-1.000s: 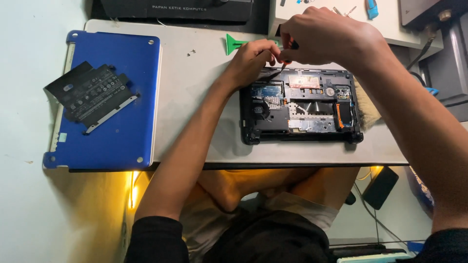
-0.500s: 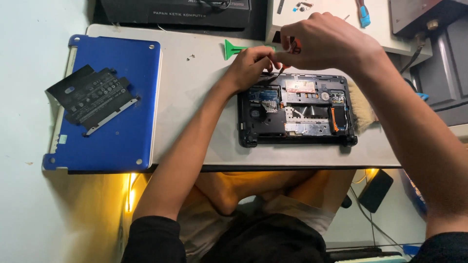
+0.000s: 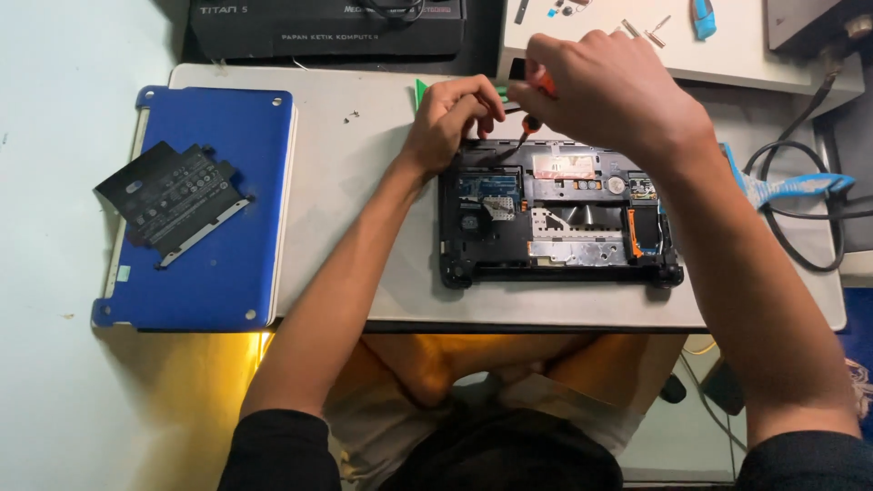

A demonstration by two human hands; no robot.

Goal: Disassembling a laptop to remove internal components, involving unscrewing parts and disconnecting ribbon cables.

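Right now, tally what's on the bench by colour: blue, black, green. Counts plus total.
Blue: 3, the cover, the brush and a small tool
Black: 3, the laptop base, the battery and the box
Green: 1, a pry tool, mostly hidden behind the left hand
Total: 7

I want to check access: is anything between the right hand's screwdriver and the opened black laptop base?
Nothing visible: the right hand holds the orange-handled screwdriver with its tip at the opened black laptop base, top left edge. The left hand rests beside it, not across.
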